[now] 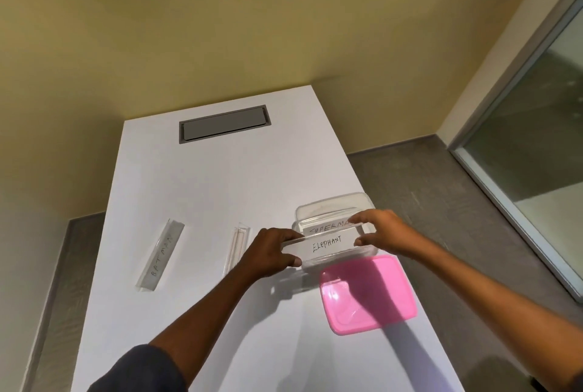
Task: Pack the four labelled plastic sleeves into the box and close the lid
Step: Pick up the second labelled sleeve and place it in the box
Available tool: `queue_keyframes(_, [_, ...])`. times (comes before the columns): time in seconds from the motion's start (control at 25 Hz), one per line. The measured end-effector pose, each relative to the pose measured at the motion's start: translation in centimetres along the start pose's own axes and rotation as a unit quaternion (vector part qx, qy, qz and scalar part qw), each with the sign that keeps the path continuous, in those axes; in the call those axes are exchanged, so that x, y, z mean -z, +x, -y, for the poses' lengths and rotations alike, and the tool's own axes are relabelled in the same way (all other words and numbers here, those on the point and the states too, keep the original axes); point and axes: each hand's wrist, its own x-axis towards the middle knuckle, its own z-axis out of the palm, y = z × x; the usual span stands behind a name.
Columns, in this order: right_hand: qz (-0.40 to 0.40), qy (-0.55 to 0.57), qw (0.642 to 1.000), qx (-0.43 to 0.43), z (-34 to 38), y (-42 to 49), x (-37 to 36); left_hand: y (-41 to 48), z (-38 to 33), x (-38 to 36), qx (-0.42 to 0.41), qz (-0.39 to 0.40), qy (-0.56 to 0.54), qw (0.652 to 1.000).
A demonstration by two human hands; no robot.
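A clear plastic box (331, 204) stands open near the table's right edge. Inside it lies a sleeve labelled SUPERMAN (328, 228), partly hidden. Over the box's front rim I hold a sleeve labelled ELEPHANT (326, 244) by its two ends: my left hand (271, 252) pinches the left end, my right hand (383, 232) the right end. The pink lid (367, 294) lies flat on the table just in front of the box. A sleeve labelled BATMAN (161, 254) lies to the left, and another sleeve (236, 248), its label not readable, lies between it and my left hand.
The white table (202, 189) has a grey recessed hatch (224, 124) at its far end. Its right edge runs close beside the box and lid, with grey floor beyond. A yellow wall stands behind and a glass panel (536, 126) at the right.
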Motion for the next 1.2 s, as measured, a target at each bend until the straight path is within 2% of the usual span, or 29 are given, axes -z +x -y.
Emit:
queue_keyframes(0.2, [0.101, -0.173, 0.979, 0.039, -0.2, 2.9, 2.3, 3.7, -1.6, -2.3, -0.027, -0.040, -0.011, 0.999])
queue_keyframes(0.28, [0.113, -0.211, 0.970, 0.047, -0.6, 3.6, 2.2, 4.9, -1.8, -3.2, -0.031, -0.045, 0.003, 0.999])
queue_keyframes(0.44, [0.099, -0.260, 0.958, 0.065, -1.6, 4.8, 1.8, 6.5, -1.7, -4.6, -0.024, -0.050, 0.035, 0.998])
queue_keyframes(0.6, [0.085, -0.299, 0.946, 0.087, -2.7, 6.0, 0.9, 8.0, -1.5, -5.3, -0.027, -0.041, 0.135, 0.990])
queue_keyframes(0.8, [0.077, -0.316, 0.941, 0.096, -4.3, 7.3, -0.3, 10.1, -2.0, -5.9, -0.042, -0.027, 0.195, 0.979])
queue_keyframes(0.96, [0.095, -0.326, 0.936, 0.090, -5.2, 8.2, -1.1, 10.8, -1.3, -6.9, -0.058, -0.015, 0.226, 0.972])
queue_keyframes(1.2, [0.120, -0.380, 0.909, 0.123, -5.9, 9.4, -2.8, 11.8, -1.8, -8.3, -0.062, 0.014, 0.293, 0.954])
